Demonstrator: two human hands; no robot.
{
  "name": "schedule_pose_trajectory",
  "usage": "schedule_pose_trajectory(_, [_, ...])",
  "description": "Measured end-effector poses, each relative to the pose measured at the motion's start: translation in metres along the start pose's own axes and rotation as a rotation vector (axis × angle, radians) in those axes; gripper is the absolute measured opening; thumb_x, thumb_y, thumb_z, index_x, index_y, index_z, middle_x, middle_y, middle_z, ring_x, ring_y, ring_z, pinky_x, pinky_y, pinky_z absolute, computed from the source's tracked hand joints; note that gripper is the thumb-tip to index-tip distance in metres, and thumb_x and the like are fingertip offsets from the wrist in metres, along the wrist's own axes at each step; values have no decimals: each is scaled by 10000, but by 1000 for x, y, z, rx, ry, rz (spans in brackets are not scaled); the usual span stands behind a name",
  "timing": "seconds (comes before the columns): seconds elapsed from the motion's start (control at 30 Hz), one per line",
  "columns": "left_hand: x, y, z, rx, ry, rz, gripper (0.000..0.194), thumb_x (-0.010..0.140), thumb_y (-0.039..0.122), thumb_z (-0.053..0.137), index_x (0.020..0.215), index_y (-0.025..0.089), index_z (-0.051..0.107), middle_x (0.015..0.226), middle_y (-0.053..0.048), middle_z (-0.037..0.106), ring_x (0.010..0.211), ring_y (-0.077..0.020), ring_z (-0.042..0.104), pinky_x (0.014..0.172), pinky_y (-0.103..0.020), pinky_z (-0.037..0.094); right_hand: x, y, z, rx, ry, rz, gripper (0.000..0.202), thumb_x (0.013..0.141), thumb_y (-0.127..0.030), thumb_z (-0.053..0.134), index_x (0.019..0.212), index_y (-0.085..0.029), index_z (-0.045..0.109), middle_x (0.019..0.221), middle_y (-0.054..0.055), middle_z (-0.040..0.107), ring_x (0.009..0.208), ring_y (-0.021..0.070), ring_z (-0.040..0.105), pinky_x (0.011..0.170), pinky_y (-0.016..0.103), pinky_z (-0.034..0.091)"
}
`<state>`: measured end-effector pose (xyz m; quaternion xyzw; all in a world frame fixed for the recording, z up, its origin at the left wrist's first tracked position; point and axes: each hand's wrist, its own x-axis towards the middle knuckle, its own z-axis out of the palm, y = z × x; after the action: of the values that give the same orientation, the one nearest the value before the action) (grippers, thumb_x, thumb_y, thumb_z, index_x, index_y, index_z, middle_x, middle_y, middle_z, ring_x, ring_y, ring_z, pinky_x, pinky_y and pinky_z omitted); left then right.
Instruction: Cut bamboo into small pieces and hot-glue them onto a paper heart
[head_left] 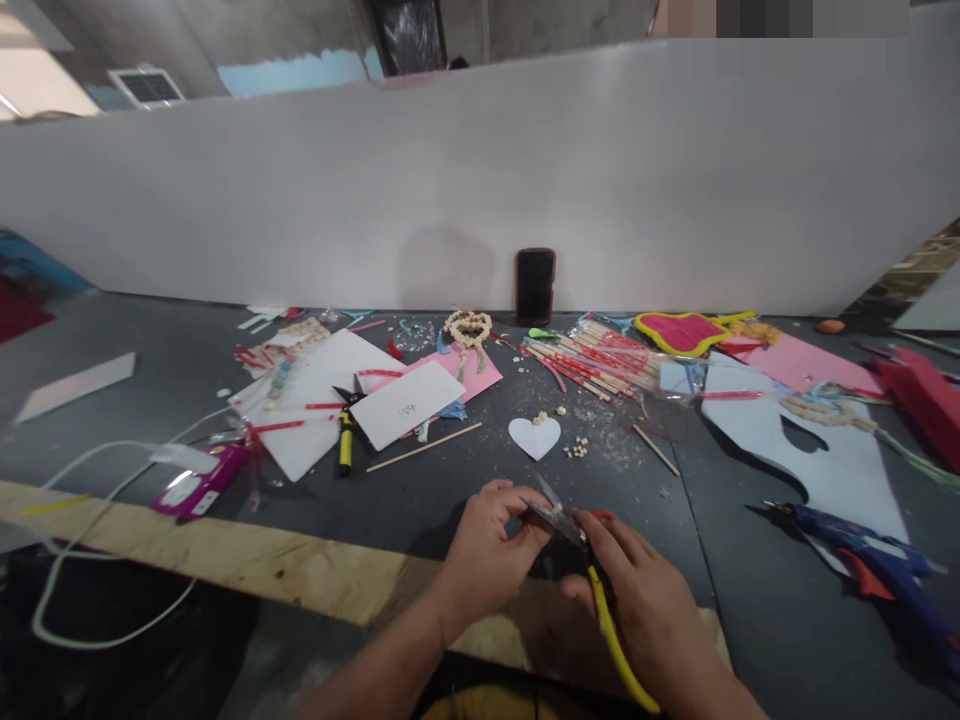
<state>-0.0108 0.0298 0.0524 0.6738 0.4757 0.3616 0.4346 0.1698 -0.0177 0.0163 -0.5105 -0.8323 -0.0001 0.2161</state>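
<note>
My right hand [645,590] is closed around yellow-handled snips [619,645], which also show a bit of red near the pivot. Their metal blades point away from me and stand apart. My left hand [495,545] is beside the blades, thumb and fingertips pinched together. A tiny pale piece [557,509] shows between the blades; whether the fingers grip it is hidden. Just beyond the hands lies a white paper heart [535,438] with a few small pale wooden bits at its top edge. More small cut bits [577,448] are scattered to its right.
Red-patterned sticks [592,355] lie at the back near an upright phone [535,286]. To the right are a blue glue gun [855,535] and white cut-out paper [862,470]. Leftward sit a white card [409,405], a yellow-black tool [345,440] and a purple device [199,482] with cable.
</note>
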Motion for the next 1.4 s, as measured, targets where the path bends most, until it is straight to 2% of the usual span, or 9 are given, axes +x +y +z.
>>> schedule_pose_trajectory(0.17, [-2, -5, 4, -19, 53, -55, 132, 753, 189, 559, 752, 168, 690, 811, -44, 706, 791, -180, 616, 760, -277, 447, 6, -2, -2, 15, 22, 13, 332, 935, -336, 337, 1117, -124, 516, 938, 145, 663, 773, 217, 668, 638, 308, 549])
schedule_pose_trajectory(0.33, [-3, -7, 5, 39, 86, -30, 107, 740, 182, 582, 766, 182, 686, 812, -33, 702, 797, -185, 613, 759, -292, 450, 9, -3, -1, 21, 28, 60, 352, 928, -384, 349, 1120, -141, 518, 946, 139, 661, 778, 217, 668, 643, 310, 548])
schedule_pose_trajectory(0.43, [-4, -8, 5, 92, 133, 33, 119, 771, 186, 562, 720, 191, 669, 793, -25, 705, 835, -191, 609, 824, -328, 422, 8, -4, -2, 44, -5, 77, 358, 920, -395, 371, 1142, -150, 507, 966, 134, 647, 798, 217, 658, 658, 319, 547])
schedule_pose_trajectory(0.57, [-4, -9, 5, 130, 151, 119, 142, 792, 158, 545, 721, 200, 661, 778, 4, 714, 763, -153, 626, 970, -393, 311, 6, -6, -3, 114, -94, 99, 388, 898, -380, 430, 1221, -164, 445, 1027, 130, 601, 883, 220, 620, 721, 343, 536])
schedule_pose_trajectory(0.77, [-3, -9, 5, 107, 127, 128, 187, 795, 141, 513, 697, 209, 658, 776, 16, 720, 732, -142, 639, 992, -402, 290, 7, -8, -2, 168, -138, 137, 399, 868, -362, 474, 1202, -147, 428, 1028, 136, 549, 939, 245, 559, 776, 408, 508])
schedule_pose_trajectory(1.0, [-2, -5, 2, 47, 82, 64, 153, 766, 160, 530, 687, 193, 657, 704, -5, 707, 724, -166, 630, 932, -372, 363, 7, -8, -3, 180, -100, 125, 427, 860, -393, 488, 1201, -140, 445, 1039, 148, 569, 985, 268, 551, 809, 433, 497])
schedule_pose_trajectory(1.2, [-3, -5, 2, -136, 40, -79, 118, 749, 205, 575, 696, 142, 659, 748, -52, 690, 745, -172, 622, 698, -251, 469, 6, -6, -1, 156, -67, 102, 378, 873, -374, 472, 1172, -143, 495, 1029, 149, 611, 914, 244, 607, 758, 379, 526])
schedule_pose_trajectory(1.4, [-3, -5, 4, -152, 30, -92, 149, 780, 230, 565, 749, 135, 675, 789, -57, 689, 762, -165, 620, 717, -247, 474, 8, -6, -2, 151, -3, 85, 316, 910, -358, 399, 1105, -154, 541, 939, 126, 661, 802, 216, 651, 670, 313, 533])
